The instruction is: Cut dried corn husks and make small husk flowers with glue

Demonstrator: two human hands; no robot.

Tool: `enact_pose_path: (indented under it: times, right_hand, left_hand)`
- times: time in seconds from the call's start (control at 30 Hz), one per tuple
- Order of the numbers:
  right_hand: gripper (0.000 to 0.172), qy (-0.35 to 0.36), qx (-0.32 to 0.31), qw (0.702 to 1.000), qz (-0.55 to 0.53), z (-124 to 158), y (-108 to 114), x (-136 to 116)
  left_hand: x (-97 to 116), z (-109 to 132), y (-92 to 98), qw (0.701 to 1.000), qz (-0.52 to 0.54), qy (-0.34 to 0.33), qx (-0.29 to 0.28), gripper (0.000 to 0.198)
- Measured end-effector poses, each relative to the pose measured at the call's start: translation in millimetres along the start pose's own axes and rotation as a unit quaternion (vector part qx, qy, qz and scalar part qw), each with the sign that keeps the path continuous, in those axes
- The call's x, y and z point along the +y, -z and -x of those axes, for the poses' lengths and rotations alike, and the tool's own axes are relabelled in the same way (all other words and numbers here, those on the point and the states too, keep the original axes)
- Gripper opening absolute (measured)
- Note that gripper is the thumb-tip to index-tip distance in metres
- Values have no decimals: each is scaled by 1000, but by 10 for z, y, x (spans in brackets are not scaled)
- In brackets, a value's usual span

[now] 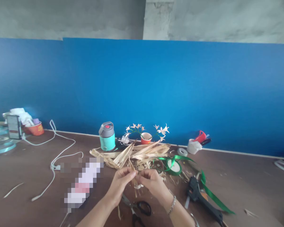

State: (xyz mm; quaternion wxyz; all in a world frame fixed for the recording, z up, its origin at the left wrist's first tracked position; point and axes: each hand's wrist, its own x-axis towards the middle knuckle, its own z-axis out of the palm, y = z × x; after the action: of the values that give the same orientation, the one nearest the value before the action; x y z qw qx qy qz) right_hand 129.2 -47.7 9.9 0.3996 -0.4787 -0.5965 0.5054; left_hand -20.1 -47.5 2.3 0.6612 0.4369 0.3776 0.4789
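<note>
Head view: above the counter (257,179), the left hand (123,178) has thumb and fingers pinched on a dried husk strip (133,182). The right hand (151,183) meets it with its fingers together; what they pinch, one cannot tell. The strip sits between both hands, in front of the larger husks (153,152). Scissors (133,206) lie below, a glue gun (197,191) to the right.
</note>
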Motion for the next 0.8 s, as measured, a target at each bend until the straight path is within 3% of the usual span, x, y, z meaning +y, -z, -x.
enact_pose_path:
  times: [0.3,0.5,0.63,0.8]
  right_hand:
    - [22,10,-7,1000,28,28,6,-4]
    - [22,20,-26,999,19,38,10,17]
    - [23,31,-11,996,84,25,21,78]
    - [20,58,1,983,173,25,11,128]
  left_hand:
    - [-90,-58,31,999,-38,0,25,29]
    - [-67,-49,18,998,-68,6,1,29]
    - [-56,-53,19,995,-100,9,-19,27]
    - [-60,-62,47,985,-160,-47,-45,23]
